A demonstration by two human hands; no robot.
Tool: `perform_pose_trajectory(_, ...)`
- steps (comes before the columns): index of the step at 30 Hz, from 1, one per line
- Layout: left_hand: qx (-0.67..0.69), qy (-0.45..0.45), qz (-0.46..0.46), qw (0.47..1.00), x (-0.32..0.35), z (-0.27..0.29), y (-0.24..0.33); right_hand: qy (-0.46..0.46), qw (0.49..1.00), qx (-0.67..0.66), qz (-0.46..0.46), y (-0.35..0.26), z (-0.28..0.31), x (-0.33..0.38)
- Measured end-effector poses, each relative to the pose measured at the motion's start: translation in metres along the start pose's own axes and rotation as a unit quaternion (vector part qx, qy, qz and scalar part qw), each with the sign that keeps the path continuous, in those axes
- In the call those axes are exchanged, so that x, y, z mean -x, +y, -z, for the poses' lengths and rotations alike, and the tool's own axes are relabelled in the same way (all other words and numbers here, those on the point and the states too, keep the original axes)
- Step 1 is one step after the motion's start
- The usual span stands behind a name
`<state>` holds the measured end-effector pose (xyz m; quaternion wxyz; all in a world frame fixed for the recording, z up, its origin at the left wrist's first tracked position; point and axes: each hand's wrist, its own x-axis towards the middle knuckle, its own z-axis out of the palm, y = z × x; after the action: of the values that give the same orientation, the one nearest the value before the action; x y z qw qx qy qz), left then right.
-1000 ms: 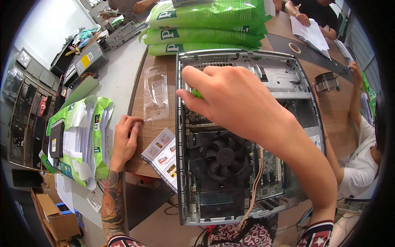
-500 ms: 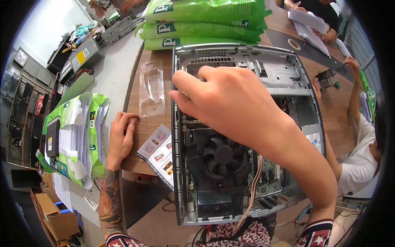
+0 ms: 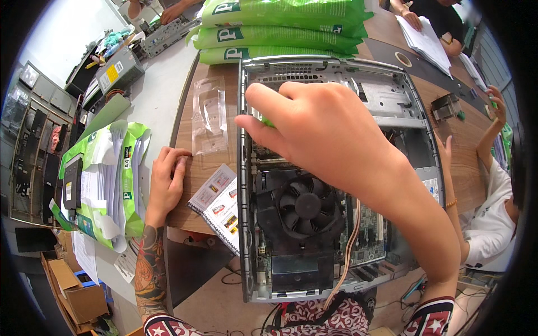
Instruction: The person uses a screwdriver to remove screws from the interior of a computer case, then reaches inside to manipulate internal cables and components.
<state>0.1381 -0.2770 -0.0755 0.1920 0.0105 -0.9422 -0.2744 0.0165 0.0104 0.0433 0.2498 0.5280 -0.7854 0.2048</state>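
Observation:
An opened desktop computer case point(image 3: 244, 185) lies before me, showing a black cooling fan point(image 3: 307, 205) and a green circuit board point(image 3: 367, 246). Above its upper left part hovers my right hand point(image 3: 325, 120), fingers bent and thumb near the index finger. A sliver of green shows between them; the rest of it is hidden by the hand. My left hand point(image 3: 168, 175) rests on the wooden table's edge, loosely bent, with nothing seen in it. Beside it are a spiral-bound booklet point(image 3: 218, 204) with coloured pictures and a clear plastic tray point(image 3: 209, 116).
Green paper packs point(image 3: 291, 36) are stacked behind the case. A torn pack of paper point(image 3: 115, 190) lies on the left table. At the right, a co-worker's hand point(image 3: 496, 103) is raised near a small metal part point(image 3: 446, 107). Another person handles white sheets point(image 3: 425, 42).
My right hand has shifted slightly right over the case, and green now shows between its fingers. The co-worker's hand has moved away from the metal part, which now rests on the table.

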Motion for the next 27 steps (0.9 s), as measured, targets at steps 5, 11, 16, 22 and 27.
perform_pose_trajectory(5,0.001,-0.005,0.003,1.0,-0.002,0.0,0.005,0.013,1.0,0.002,0.003,0.004,0.003,0.002)
perform_pose_trajectory(11,-0.012,-0.005,0.01,1.0,0.0,0.001,0.0,0.009,1.0,-0.012,-0.01,0.002,-0.004,0.002)
perform_pose_trajectory(16,-0.006,-0.014,0.022,1.0,-0.001,0.001,0.002,0.028,0.999,-0.018,-0.014,0.004,-0.007,0.002)
perform_pose_trajectory(22,0.003,0.004,0.003,1.0,0.001,0.0,-0.003,0.032,0.999,-0.025,-0.02,0.001,-0.008,0.002)
perform_pose_trajectory(27,-0.007,-0.009,0.019,1.0,0.0,-0.001,0.001,0.027,0.999,-0.036,-0.026,0.001,-0.008,0.002)
